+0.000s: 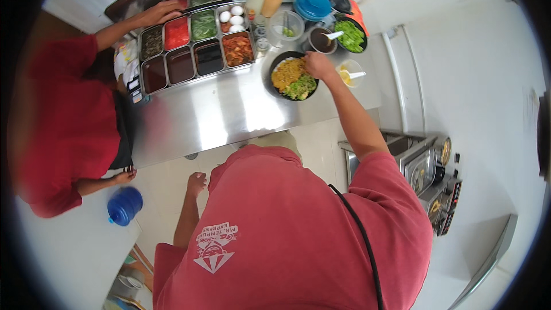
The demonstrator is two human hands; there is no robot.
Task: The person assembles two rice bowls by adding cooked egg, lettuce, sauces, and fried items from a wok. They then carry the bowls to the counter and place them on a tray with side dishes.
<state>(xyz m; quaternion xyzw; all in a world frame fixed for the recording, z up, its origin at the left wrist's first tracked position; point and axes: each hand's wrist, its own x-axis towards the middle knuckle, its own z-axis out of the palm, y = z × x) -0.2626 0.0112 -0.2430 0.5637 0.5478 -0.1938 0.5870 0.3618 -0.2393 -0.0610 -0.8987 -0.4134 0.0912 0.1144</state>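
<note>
My right hand (pixel 319 66) reaches over the right rim of a black bowl (pixel 307 98) on the steel counter. Its fingers are drawn together and point down at the food; whatever they pinch is hidden. Inside the bowl lie yellow-brown minced-looking food (pixel 287 73) and chopped green leaves (pixel 301 87), with a bit of white showing at the top. Right beside that hand stands a small clear cup (pixel 357 68) with a white spoon and something yellow in it. My left hand (pixel 197 183) hangs low by my side, away from the counter, fingers loosely bent and nothing in it.
A topping station (pixel 198 57) with sauces, eggs and vegetables fills the counter's left. A co-worker's hand (pixel 163 12) rests at its far edge. Behind the bowl are squeeze bottles (pixel 272 0), a dark sauce tub (pixel 322 40) and a lettuce bowl (pixel 350 35). Fryers (pixel 422 166) stand right.
</note>
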